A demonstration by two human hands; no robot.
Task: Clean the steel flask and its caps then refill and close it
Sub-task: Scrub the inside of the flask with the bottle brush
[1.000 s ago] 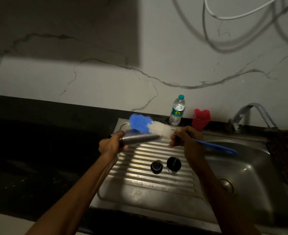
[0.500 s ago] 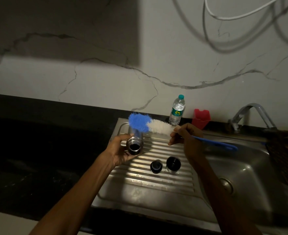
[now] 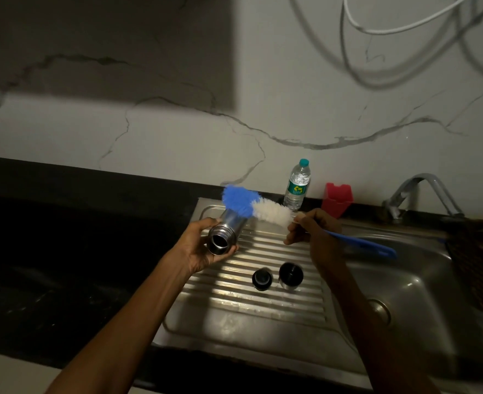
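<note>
Dim light falls across our dark counter (image 3: 64, 251) and the steel sink (image 3: 422, 285) set into it, its ribbed drainboard (image 3: 234, 294) lying nearest to us. On those ribs we see the two caps (image 3: 276, 275) of the flask side by side, just apart, their dark openings facing up. Above them our left hand (image 3: 199, 248) is wrapped around the steel flask (image 3: 224, 233), which we hold tilted over the drainboard with its open threaded mouth turned toward us and its body pointing away. Our right hand (image 3: 310, 231) grips the blue handle of a bottle brush (image 3: 258, 207) close to the bristles; the white and blue bristle head lies across the far end of the flask, outside it, while the handle stretches right over the basin. Farther back, a plastic water bottle (image 3: 297, 184) with a teal cap stands upright by the marble wall (image 3: 348, 132), a red holder (image 3: 337, 199) just beside it. A tap (image 3: 422, 191) curves over the basin at right.
</note>
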